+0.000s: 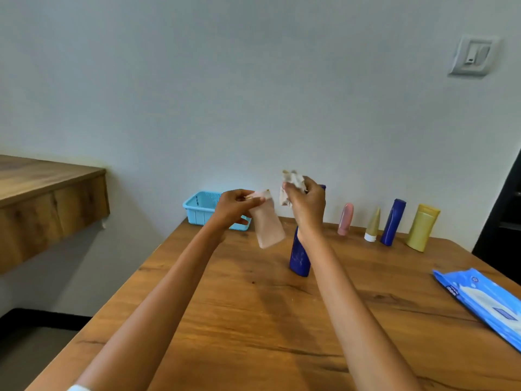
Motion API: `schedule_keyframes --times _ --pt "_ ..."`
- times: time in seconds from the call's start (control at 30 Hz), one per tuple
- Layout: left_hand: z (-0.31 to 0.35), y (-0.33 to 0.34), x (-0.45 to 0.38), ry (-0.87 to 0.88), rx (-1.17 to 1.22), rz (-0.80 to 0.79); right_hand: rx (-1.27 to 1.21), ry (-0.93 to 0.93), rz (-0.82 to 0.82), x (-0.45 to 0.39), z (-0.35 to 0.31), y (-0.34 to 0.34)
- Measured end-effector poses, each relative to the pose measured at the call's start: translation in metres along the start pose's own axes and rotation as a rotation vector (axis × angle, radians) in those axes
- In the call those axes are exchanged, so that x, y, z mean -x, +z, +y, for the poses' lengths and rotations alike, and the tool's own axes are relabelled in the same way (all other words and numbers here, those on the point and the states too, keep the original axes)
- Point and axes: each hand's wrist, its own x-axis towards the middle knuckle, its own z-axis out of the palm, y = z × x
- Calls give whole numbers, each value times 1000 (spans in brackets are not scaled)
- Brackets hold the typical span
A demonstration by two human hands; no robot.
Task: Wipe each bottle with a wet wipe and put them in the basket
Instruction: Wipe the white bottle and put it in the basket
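Soft, even daylight, fairly bright, no glare. Faint diffuse shadows of the arms on the table [253,320]. Wide-angle bend: table edges splay outward, light switch [472,56] far right leans. Slight motion blur on the hands; overall image a bit soft.

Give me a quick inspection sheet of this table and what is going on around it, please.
Surface: wooden table, bare grain showing.
Job's things: beige bottle held up; blue basket at the far edge; dark blue bottle, pink tube, cream tube, second blue bottle and yellow bottle standing.
Clutter: wipes pack on the right.
Hands: left hand grips the beige bottle's top; right hand holds a crumpled wipe.
Cables: nothing seen.
Surroundings: white wall, wall switch, wooden shelf.
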Motion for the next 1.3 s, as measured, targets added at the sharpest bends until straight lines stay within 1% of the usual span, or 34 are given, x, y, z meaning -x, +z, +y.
schedule_keyframes --times 0.07,0.13,0.27,0.37,0.47,0.57,0.7,0.77,0.9,0.97,1.03,1.1,1.17,1.2,1.23,1.3 --pt "13 -3 -6 -35 112 2 183 -130 47 -3 9 6" --pt "25 -3 -9 -63 200 -7 265 -195 61 -2 13 13" --pt "37 0 -13 -118 344 20 243 -198 29 2 11 23" --pt "40 2 -15 -152 321 18 237 -186 -66 4 10 25" --pt "40 -3 -17 -170 283 -64 254 -180 -101 3 12 23" --pt "38 -11 -19 -207 387 -192 245 -129 -106 0 14 18" --pt "30 -17 -20 -210 503 -305 247 -105 -127 -1 11 18" --pt "28 -17 -20 -187 535 -332 221 -83 -143 0 7 18" --pt "30 -17 -19 -106 523 -369 151 -36 -156 5 -1 17" --pt "29 -16 -19 -84 543 -382 148 -78 -164 11 -4 21" --pt "28 -16 -18 -80 566 -378 195 -184 -187 21 -2 24" --pt "28 -17 -19 -95 603 -352 297 -338 -220 33 5 25" --pt "28 -18 -18 -135 662 -326 449 -496 -233 41 18 20" --pt "27 -18 -18 -160 686 -316 518 -545 -231 40 25 17" --pt "25 -18 -17 -179 701 -310 550 -546 -222 38 31 15" --pt "24 -14 -14 -203 715 -308 519 -423 -203 32 30 16"
